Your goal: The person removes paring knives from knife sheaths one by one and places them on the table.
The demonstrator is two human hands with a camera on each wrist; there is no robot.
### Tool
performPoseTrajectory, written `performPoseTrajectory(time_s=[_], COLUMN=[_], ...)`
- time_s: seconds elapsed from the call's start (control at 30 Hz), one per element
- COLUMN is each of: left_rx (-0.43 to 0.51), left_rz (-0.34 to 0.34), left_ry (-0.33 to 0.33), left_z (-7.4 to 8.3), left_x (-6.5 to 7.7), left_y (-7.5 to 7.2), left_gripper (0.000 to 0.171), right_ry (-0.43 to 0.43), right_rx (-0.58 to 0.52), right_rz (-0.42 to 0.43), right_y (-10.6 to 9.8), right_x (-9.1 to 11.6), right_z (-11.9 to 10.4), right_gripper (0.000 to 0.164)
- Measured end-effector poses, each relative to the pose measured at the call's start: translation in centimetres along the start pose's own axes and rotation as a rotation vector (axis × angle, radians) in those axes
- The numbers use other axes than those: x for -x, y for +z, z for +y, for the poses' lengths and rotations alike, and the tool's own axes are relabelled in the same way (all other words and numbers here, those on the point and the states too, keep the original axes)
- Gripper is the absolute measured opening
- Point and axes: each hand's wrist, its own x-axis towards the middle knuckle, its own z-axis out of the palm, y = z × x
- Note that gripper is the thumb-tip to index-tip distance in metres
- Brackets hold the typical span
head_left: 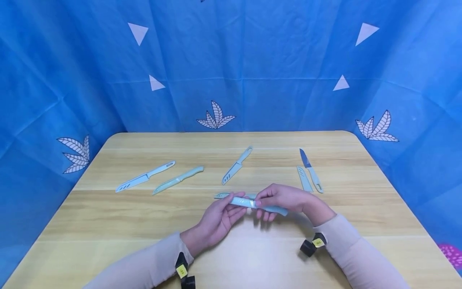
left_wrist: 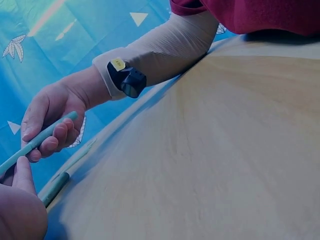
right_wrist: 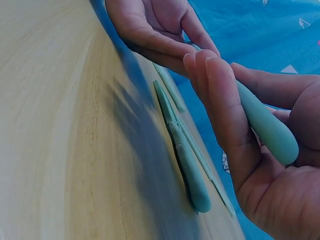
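On the table (head_left: 90,224), a first knife (head_left: 145,178) lies leftmost, a second knife (head_left: 178,181) just right, a third knife (head_left: 237,165) midway at the back, and a fourth knife (head_left: 313,176) right beside a cover (head_left: 304,179), with a fifth knife (head_left: 244,202) between the hands nearer me, the curtain (head_left: 238,48) behind everything.

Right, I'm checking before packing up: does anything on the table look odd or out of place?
Yes: the knife at the right has its blade bare, with its sheath lying beside it. That stands out because the leftmost knife and the centre-back knife are sheathed. Nothing looks spilled or damaged.
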Motion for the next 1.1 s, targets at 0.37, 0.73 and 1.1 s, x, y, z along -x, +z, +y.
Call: performPoseTrajectory(time_s=[0.37,0.73,1.1], left_rx=[0.031,0.010,0.017], left_rz=[0.000,-0.006,0.004], left_ry=[-0.001,0.004,0.011], left_z=[-0.04,0.16,0.05], left_x=[0.31,0.36,0.41], left_y=[0.12,0.32,0.31], left_gripper=[0.046,0.046,0.047], right_ry=[0.003,-0.005,0.001], right_rx=[-0.028,-0.031,-0.068], right_rz=[-0.038,-0.045,-0.061], right_y=[-0.07,-0.29,-0.36], right_x=[0.09,0.19,0.18], right_z=[-0.08,-0.06,-0.01], right_gripper=[0.032,0.032,0.033])
